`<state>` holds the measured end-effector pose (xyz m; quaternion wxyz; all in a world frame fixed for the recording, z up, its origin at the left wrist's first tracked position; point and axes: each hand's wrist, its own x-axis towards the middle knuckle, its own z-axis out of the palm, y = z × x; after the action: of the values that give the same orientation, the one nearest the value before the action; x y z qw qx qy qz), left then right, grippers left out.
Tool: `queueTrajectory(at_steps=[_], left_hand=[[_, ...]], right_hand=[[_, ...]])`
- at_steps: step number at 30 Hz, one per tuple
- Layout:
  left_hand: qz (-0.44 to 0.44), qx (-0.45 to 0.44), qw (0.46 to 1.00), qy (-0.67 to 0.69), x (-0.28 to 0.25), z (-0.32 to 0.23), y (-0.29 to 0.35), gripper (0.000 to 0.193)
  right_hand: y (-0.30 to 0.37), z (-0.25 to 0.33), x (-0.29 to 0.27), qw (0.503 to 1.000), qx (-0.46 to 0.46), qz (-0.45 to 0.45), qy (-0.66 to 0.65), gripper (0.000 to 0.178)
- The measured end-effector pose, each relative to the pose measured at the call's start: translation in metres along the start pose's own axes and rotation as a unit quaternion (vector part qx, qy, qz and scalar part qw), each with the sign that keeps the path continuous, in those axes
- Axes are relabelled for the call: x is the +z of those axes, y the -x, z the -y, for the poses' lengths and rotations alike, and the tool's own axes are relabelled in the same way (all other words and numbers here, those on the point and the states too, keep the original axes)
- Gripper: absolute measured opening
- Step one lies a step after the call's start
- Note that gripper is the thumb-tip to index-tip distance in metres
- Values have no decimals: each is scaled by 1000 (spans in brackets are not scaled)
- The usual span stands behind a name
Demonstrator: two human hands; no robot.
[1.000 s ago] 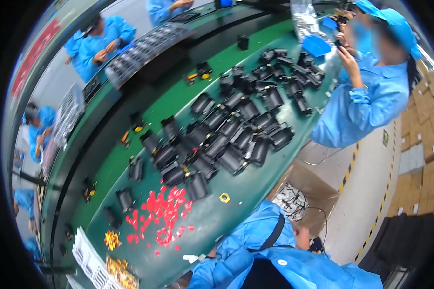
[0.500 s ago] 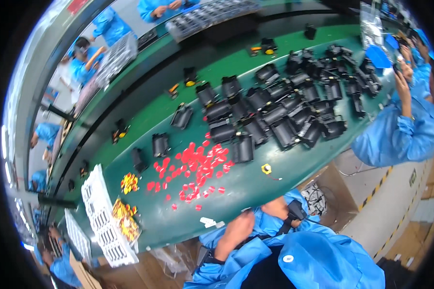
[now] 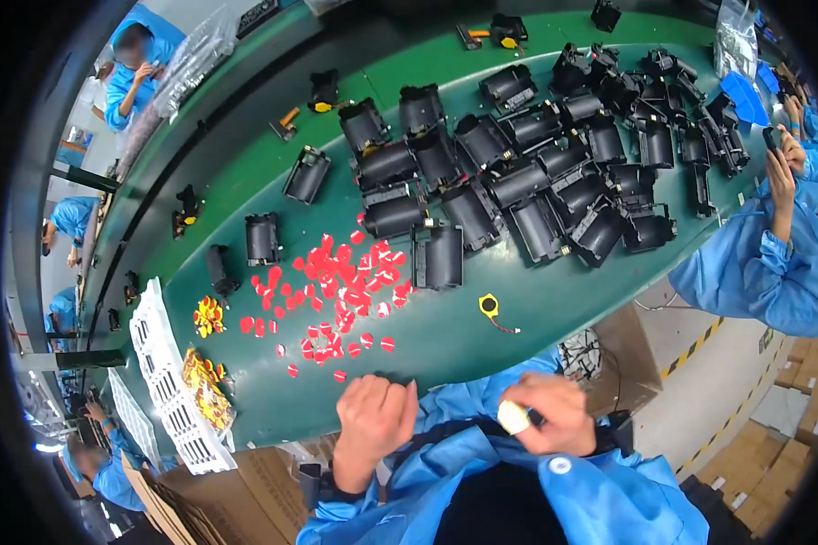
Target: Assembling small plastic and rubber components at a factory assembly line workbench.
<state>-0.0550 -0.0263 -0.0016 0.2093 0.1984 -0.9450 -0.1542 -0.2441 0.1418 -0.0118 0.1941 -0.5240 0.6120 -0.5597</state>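
Note:
My right hand [image 3: 559,416] is closed, with a small pale yellow round piece [image 3: 513,418] between thumb and fingers, just off the near edge of the bench. My left hand [image 3: 373,420] is curled into a fist at that edge, below the scattered red discs [image 3: 345,282]. Whatever it may hold is hidden. On the bench beyond my hands lies a round yellow-rimmed part with a dark centre and a thin lead [image 3: 490,307]. Black plastic housings [image 3: 438,257] stand and lie in a crowded group behind it.
At left, a pile of yellow-orange pieces [image 3: 209,315], a bag of similar pieces [image 3: 206,389] and a white tray [image 3: 174,400] lie on the green bench [image 3: 445,354]. A cardboard box [image 3: 632,359] stands below its edge. A co-worker's blue sleeve [image 3: 754,272] is at right.
Both hands have risen toward the bench edge and moved apart, the left one leftward. The yellow piece in my right hand now shows. The whole view has shifted slightly.

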Motion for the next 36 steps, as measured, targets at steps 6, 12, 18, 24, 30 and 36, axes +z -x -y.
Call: queueTrajectory(at_steps=[6, 12, 18, 24, 30, 36], left_hand=[[-18, 48, 999, 10, -1, 21, -24, 30], [-99, 51, 984, 137, -7, 5, -12, 16], [-137, 32, 950, 278, 4, -3, -11, 13], [-84, 20, 939, 334, 4, -2, -10, 23], [-89, 32, 919, 383, 4, 0, -4, 11], [-125, -35, 924, 359, 7, -11, -5, 9]], right_hand=[[-68, 6, -11, 946, -8, 29, 324, 25], [-85, 22, 13, 776, -11, 204, 596, 10], [-86, 21, -3, 753, -61, 315, 575, 10], [-82, 34, -14, 934, 10, 354, -40, 16], [-77, 22, 4, 944, 28, 322, -68, 13], [-69, 21, 25, 984, 0, 180, -19, 19]])
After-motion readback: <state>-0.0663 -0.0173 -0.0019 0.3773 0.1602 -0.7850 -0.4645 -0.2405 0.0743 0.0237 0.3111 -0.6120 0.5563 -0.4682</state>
